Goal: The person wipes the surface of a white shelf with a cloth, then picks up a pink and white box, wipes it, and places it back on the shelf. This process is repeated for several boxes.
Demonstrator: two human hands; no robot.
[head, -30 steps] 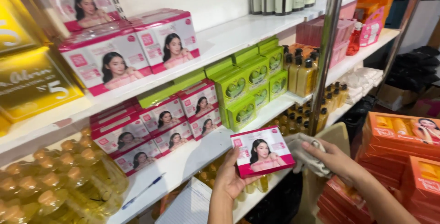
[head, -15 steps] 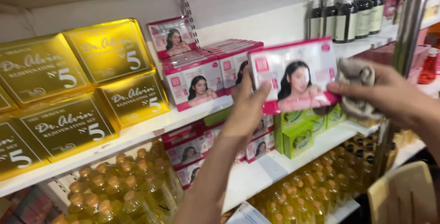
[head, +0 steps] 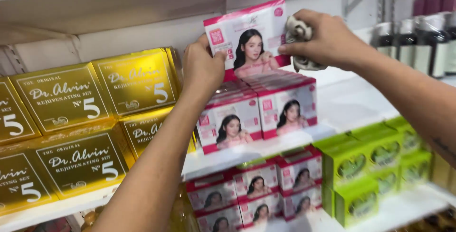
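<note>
Pink-white carton held above stacked boxes on shelf. Our left hand grips its left edge; right hand pinches right edge plus rag. Looks light, stiff, glossy: hold by edges.

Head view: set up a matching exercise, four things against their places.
Things:
1. pink box
2. cloth
3. gold boxes
4. green boxes

Places:
A. lower shelf, far right
B. bunched in the right hand
C. stacked at the left
D. held up between both hands, above the pink stack, left hand at its left edge

Pairs: 1-D, 2-B, 3-C, 4-A
</note>
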